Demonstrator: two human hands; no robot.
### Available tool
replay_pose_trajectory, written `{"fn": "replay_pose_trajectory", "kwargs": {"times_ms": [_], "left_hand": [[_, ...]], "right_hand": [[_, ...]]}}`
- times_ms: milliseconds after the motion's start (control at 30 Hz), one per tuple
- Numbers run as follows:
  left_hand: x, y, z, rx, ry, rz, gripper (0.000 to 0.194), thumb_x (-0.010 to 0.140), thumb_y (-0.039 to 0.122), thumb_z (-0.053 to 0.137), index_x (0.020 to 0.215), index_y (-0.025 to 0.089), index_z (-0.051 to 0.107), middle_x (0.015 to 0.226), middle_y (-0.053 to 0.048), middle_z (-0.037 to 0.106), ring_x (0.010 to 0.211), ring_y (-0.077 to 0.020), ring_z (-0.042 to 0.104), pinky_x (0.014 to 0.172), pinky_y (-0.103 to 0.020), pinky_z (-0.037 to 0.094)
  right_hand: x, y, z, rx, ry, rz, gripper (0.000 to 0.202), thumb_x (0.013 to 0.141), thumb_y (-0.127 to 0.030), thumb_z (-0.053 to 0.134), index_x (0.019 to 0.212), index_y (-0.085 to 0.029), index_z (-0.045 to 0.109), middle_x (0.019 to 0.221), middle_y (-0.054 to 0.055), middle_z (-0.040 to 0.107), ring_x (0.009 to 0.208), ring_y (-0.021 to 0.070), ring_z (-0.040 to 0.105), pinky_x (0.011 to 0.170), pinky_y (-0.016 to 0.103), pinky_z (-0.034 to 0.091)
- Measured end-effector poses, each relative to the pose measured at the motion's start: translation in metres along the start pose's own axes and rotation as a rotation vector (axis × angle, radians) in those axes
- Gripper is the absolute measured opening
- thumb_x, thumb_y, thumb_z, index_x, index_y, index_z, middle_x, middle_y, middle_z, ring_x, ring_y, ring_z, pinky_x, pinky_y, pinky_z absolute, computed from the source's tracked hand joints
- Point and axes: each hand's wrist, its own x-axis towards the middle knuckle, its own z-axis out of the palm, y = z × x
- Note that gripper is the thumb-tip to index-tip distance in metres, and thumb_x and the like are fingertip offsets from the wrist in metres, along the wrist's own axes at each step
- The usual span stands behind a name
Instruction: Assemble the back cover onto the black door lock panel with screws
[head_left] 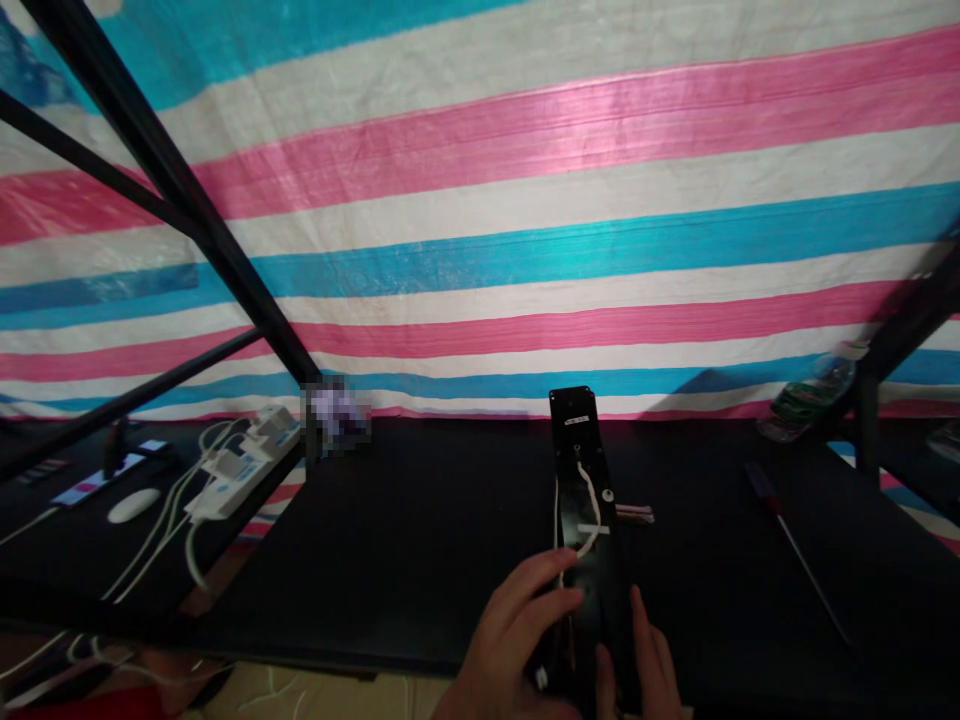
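A long black panel-like device (576, 430) lies lengthwise on the black table (420, 540), its far end toward the striped sheet. A white cable (593, 495) runs along its upper face. My left hand (517, 630) rests on the device's near left side, fingers spread over its face and touching the cable's lower end. At the near right side, my right hand (645, 665) holds the device's edge between thumb and fingers. The device's near end is dark and partly hidden by my hands.
To the right lies a screwdriver (776, 510), with a plastic bottle (814, 395) leaning by the frame post. A small bundle (635, 514) sits beside the device. A power strip (240, 470), cables and a white mouse (134, 505) are at left. A striped sheet (525, 250) hangs behind.
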Motion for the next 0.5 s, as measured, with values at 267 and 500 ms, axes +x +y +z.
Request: {"fn": "replay_pose_trajectory", "kwargs": {"times_ms": [267,500], "left_hand": [[0.092,-0.090,-0.184,0.994,0.537,-0.278,0.058,0.095,0.055,0.037,0.122,0.011,0.061,0.145,-0.024,0.056,0.138,-0.0388,0.049,0.115,-0.054,0.036],[0.156,-0.111,-0.247,1.153,0.659,-0.439,0.044,0.092,0.035,0.048,0.119,0.001,0.051,0.136,-0.030,0.055,0.138,-0.0565,0.033,0.102,-0.073,0.034]], "right_hand": [[0.018,-0.007,0.000,-0.023,0.017,0.005,0.060,0.104,-0.042,0.041,0.161,-0.026,0.029,0.128,0.013,0.060,0.112,0.0325,0.067,0.089,0.046,0.059],[0.016,-0.003,0.002,-0.012,0.040,-0.004,0.057,0.104,-0.040,0.042,0.159,-0.027,0.033,0.126,0.012,0.062,0.109,0.0291,0.069,0.088,0.042,0.061]]}}
